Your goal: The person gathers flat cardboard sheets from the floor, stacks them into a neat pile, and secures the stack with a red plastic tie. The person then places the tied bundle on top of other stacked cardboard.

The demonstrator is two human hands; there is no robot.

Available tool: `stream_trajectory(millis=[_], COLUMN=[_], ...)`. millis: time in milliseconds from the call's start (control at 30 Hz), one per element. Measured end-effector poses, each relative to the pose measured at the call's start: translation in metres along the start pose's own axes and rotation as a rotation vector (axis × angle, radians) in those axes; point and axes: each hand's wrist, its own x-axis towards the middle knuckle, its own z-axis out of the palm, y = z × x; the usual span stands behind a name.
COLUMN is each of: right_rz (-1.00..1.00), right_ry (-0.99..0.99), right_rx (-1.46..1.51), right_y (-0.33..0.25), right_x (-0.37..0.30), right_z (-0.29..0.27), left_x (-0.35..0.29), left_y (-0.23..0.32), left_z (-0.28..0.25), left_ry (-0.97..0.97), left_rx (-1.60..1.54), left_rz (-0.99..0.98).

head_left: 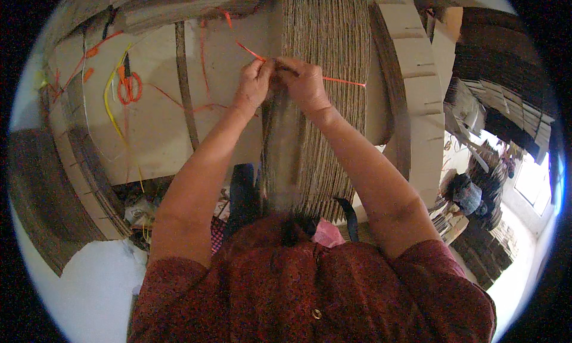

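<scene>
A tall stack of corrugated cardboard sheets (pixel 328 134) stands in front of me, its ribbed edges facing up. An orange plastic strap (pixel 344 81) runs across those edges to my hands. At the stack's left side my left hand (pixel 254 84) is closed in a pinch on the strap, whose loose end sticks out past the fingers. My right hand (pixel 305 85) is closed right beside it, also on the strap; its fingertips are partly hidden. Left of my hands, scissors with orange handles (pixel 130 89) lie on a flat cardboard surface (pixel 155 146).
A yellow strap (pixel 109 104) and several orange strap pieces lie around the scissors. More cardboard stacks stand at the left (pixel 44 188) and right (pixel 420 104). Further right a person (pixel 466 194) is near piled cardboard. A white sack-like thing (pixel 101 283) sits at the lower left.
</scene>
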Motion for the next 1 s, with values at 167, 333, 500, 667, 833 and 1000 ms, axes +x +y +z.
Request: stream_trajectory(millis=[167,333,500,667,833,1000], right_rz=[-0.12,-0.23,-0.267,-0.234,-0.252,-0.174], right_ry=[0.01,-0.078,-0.087,-0.028,-0.015,0.032], right_rx=[-0.133,-0.405,-0.371,-0.397,-0.356,-0.265], right_y=[0.005,0.0,-0.002,0.0,-0.003,-0.003], right_x=[0.002,0.006,0.012,0.012,0.01,0.007], right_z=[0.003,0.002,0.003,0.006,0.006,0.007], left_x=[-0.009,-0.013,0.004,-0.018,-0.02,-0.014], left_y=[0.022,0.041,0.051,0.041,0.028,0.005], left_z=[-0.008,-0.026,-0.022,-0.016,-0.008,0.002], left_ry=[0.258,0.175,0.117,0.098,0.099,0.213], left_rx=[-0.151,-0.099,-0.517,-0.304,-0.098,-0.374], left_rz=[-0.177,-0.26,-0.452,-0.291,-0.275,-0.343])
